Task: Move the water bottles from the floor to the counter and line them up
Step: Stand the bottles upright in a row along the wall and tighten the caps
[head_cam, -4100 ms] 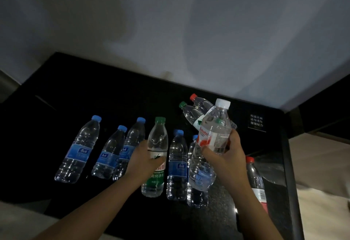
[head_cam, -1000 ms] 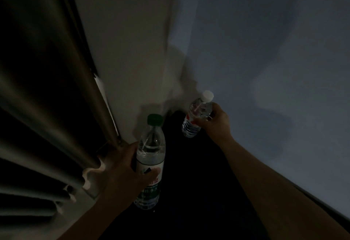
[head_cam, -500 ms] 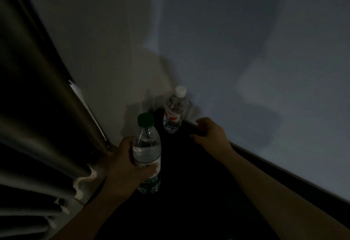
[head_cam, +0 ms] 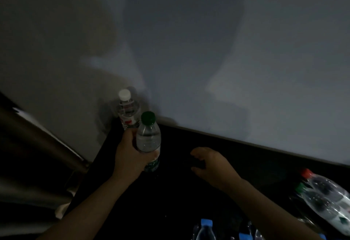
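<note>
Dimly lit, far left: a dark curtain hangs in folds down the edge of frame, beside the pale wall. Black counter runs from the corner toward lower right, meeting the wall along its back edge.

White-capped bottle stands upright in the counter's far left corner, close against the wall; red marks on its label. Nothing grips it.

Just in front of it, to the right: green-capped bottle, upright, clear, label low on its body. Left hand has its grip wrapped round the lower half of this bottle, fingers pressed against the label. Whether its base touches the counter — cannot tell; too dark there.

Right hand hovers over the bare counter, well apart from both bottles. Its grip is loose and spread, fingers curled a little, holding nothing.

Bottom edge, right of centre: blue-capped bottles, only the tops in frame.

Lower right corner: a red-capped bottle lying tilted on the counter, and a green cap of another bottle just beside it; bodies overlap, hard to separate.
</note>
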A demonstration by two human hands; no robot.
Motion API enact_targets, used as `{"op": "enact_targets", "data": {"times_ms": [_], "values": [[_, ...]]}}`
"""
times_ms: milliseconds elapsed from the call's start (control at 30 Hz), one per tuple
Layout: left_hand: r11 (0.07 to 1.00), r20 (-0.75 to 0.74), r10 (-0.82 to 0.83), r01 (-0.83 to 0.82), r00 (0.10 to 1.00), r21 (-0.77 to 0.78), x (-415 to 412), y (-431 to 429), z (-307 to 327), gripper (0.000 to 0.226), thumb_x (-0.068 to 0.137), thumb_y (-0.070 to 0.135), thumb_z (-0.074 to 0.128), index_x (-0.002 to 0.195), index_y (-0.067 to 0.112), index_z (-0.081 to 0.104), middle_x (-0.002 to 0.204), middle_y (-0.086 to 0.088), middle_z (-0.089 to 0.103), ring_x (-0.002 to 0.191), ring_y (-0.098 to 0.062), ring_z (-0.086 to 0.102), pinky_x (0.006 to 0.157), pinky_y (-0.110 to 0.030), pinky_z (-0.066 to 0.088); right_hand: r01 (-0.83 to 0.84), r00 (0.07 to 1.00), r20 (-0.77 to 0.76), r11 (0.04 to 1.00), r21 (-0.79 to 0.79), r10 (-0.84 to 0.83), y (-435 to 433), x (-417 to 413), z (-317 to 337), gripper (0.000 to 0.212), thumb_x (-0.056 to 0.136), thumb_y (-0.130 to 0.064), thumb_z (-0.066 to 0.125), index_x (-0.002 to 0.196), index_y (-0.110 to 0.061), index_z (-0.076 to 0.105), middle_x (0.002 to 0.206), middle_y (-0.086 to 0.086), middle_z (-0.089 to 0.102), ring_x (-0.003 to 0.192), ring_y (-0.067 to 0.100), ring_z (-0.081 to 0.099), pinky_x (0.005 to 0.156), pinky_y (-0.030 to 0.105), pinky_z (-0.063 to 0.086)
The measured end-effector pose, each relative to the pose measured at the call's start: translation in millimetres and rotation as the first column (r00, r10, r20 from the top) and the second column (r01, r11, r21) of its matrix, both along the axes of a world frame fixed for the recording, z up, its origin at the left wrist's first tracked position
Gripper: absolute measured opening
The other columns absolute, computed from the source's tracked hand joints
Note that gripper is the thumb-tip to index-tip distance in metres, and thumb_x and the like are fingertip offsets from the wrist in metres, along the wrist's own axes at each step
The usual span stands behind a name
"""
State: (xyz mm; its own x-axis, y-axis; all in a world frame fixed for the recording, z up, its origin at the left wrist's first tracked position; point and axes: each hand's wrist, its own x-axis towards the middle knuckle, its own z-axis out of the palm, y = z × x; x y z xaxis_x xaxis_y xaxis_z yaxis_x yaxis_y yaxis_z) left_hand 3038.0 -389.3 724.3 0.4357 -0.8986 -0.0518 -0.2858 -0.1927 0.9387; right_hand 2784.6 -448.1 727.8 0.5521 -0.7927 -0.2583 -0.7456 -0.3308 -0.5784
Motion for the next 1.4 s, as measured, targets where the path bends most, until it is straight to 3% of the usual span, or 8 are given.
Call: {"op": "enact_targets", "data": {"times_ms": [100, 200, 333, 467, 633, 1100, 1300, 1400], "values": [[1.0, 0.059, 0.007, -0.007, 0.998, 0.002, -14.3, -23.1, -2.1, 0.06, 0.061, 0.012, 0.089, 0.102, 0.028, 0.047, 0.095, 0.02, 0.059, 0.076, 0.01, 0.057, 0.066, -0.007, 0.042, 0.022, 0.999, 0.043, 0.999, 0.029, -0.023, 8.3, -22.6, -10.5, 0.048, 0.087, -0.029, 0.069, 0.132, -0.024, 0.053, 0.125, -0.004, 0.056, 0.106, 0.008, 0.057, 0.086, 0.015, 0.046], [1.0, 0.1, 0.004, -0.006, 0.995, 0.015, -21.1, -46.3, -7.2, 0.057, 0.066, 0.015, 0.086, 0.106, 0.018, 0.046, 0.103, 0.002, 0.059, 0.089, -0.016, 0.057, 0.078, -0.028, 0.044, 0.046, 0.996, 0.073, 0.997, 0.062, -0.051, 12.3, -38.8, -21.1, 0.048, 0.086, -0.031, 0.069, 0.131, -0.031, 0.052, 0.123, -0.012, 0.054, 0.101, -0.003, 0.056, 0.081, 0.003, 0.041], [0.997, 0.191, 0.072, -0.065, 0.979, -0.044, -25.7, -72.3, -11.3, 0.059, 0.071, 0.019, 0.084, 0.115, 0.008, 0.046, 0.109, -0.006, 0.06, 0.095, -0.021, 0.057, 0.079, -0.029, 0.041, 0.047, 0.995, 0.081, 0.997, 0.061, -0.052, 16.4, -49.2, -32.1, 0.047, 0.085, -0.037, 0.068, 0.128, -0.039, 0.051, 0.114, -0.026, 0.048, 0.093, -0.018, 0.051, 0.078, -0.003, 0.039], [0.997, 0.238, 0.079, -0.076, 0.968, -0.022, -21.0, -91.3, -15.2, 0.059, 0.073, 0.015, 0.082, 0.118, 0.005, 0.045, 0.117, -0.015, 0.059, 0.103, -0.032, 0.059, 0.083, -0.032, 0.045, 0.057, 0.991, 0.113, 0.994, 0.09, -0.067, 15.6, -54.1, -36.7, 0.046, 0.085, -0.036, 0.067, 0.126, -0.044, 0.048, 0.109, -0.032, 0.045, 0.098, -0.02, 0.049, 0.08, -0.002, 0.04], [0.993, 0.279, 0.114, -0.114, 0.954, -0.014, -20.2, -96.1, -22.7, 0.055, 0.071, 0.007, 0.08, 0.115, 0.002, 0.047, 0.111, -0.017, 0.06, 0.1, -0.033, 0.059, 0.076, -0.028, 0.038, 0.058, 0.988, 0.134, 0.992, 0.114, -0.073, 13.6, -52.1, -41.7, 0.048, 0.087, -0.032, 0.068, 0.132, -0.035, 0.049, 0.114, -0.022, 0.049, 0.098, -0.008, 0.053, 0.081, 0.0, 0.041], [0.995, 0.262, 0.1, -0.094, 0.96, -0.037, -12.3, -102.2, -25.0, 0.056, 0.071, -0.003, 0.074, 0.121, -0.001, 0.049, 0.116, -0.017, 0.06, 0.104, -0.029, 0.058, 0.081, -0.023, 0.039, 0.076, 0.982, 0.164, 0.988, 0.134, -0.097, 7.1, -50.5, -47.3, 0.048, 0.085, -0.032, 0.069, 0.121, -0.049, 0.043, 0.109, -0.028, 0.05, 0.102, -0.021, 0.048, 0.08, -0.002, 0.04], [0.999, 0.281, 0.036, -0.045, 0.959, 0.024, 0.8, -105.1, -26.2, 0.06, 0.071, 0.001, 0.077, 0.123, 0.003, 0.046, 0.12, -0.016, 0.058, 0.108, -0.029, 0.057, 0.084, -0.025, 0.039, 0.073, 0.984, 0.157, 0.992, 0.106, -0.089, 11.1, -51.2, -48.0, 0.048, 0.086, -0.031, 0.069, 0.126, -0.041, 0.046, 0.11, -0.024, 0.051, 0.102, -0.021, 0.047, 0.081, 0.0, 0.04], [0.999, 0.273, 0.017, -0.028, 0.962, 0.036, 1.8, -103.1, -22.9, 0.064, 0.069, 0.001, 0.081, 0.122, 0.004, 0.047, 0.121, -0.013, 0.059, 0.106, -0.022, 0.055, 0.085, -0.024, 0.038, 0.071, 0.983, 0.163, 0.991, 0.116, -0.09, 13.0, -49.8, -46.6, 0.048, 0.086, -0.029, 0.069, 0.125, -0.042, 0.045, 0.112, -0.021, 0.052, 0.1, -0.017, 0.05, 0.083, 0.001, 0.041]]}}
